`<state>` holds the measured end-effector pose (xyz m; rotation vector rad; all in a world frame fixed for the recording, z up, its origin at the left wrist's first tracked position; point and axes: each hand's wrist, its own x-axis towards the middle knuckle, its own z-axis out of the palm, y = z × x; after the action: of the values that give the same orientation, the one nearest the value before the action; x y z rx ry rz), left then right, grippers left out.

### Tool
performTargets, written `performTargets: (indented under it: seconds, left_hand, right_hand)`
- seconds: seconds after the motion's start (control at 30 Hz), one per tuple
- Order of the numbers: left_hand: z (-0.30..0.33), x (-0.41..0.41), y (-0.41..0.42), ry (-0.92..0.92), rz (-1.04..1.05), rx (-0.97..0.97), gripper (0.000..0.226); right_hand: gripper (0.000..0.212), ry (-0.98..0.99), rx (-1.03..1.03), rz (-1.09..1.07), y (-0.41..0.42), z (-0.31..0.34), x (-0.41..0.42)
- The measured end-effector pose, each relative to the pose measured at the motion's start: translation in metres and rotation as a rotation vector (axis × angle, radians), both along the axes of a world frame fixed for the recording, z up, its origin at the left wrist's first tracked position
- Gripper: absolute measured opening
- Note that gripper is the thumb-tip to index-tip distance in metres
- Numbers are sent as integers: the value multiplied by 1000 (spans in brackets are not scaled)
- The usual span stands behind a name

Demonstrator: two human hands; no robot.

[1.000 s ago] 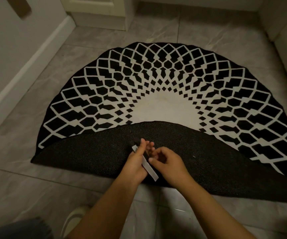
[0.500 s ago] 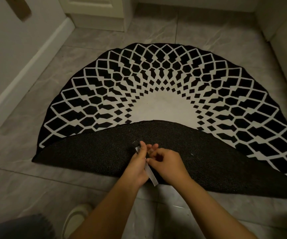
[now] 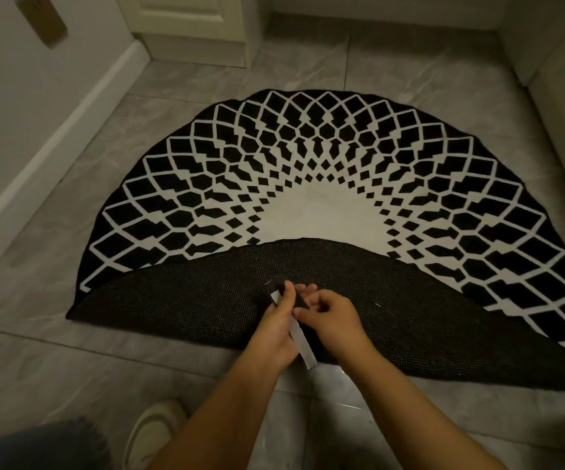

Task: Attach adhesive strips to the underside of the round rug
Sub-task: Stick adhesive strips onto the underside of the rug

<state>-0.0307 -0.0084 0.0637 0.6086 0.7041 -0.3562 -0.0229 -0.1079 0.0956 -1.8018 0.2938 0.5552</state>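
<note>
From the head view, the round rug (image 3: 325, 171) lies on the tiled floor (image 3: 71, 361), its near half folded over so the dark underside (image 3: 179, 300) faces up. Above it, the left hand (image 3: 274, 330) grips an adhesive strip (image 3: 303, 347) while the right hand (image 3: 335, 320) pinches near its top end, apparently peeling the backing. Next, probably, pressing it flat onto the underside.
</note>
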Motion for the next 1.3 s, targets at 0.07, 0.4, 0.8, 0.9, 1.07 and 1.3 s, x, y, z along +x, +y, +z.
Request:
performTargets:
  seconds: [0.07,0.4,0.8,0.9,1.07,1.3]
  left_hand:
    - [0,-1,0,22,0,0,38]
    - [3,-1,-4,5,10,106,23]
    - [12,11,11,9,128,33,15]
    - [15,14,9,-73,102,111,23]
    - [12,14,9,-112,88,142,29]
    - [24,9,10,-199,37,183,20]
  right_hand:
    - [9,0,59,-87,0,2,0]
    - [7,-127,-108,-35,-1,3,1]
    - [9,-200,36,-118,-10,16,10]
    - [10,-295,-22,-50,-9,22,12]
    - [12,-331,-40,-3,-4,25,11]
    - [18,-302,-59,23,-6,20,7]
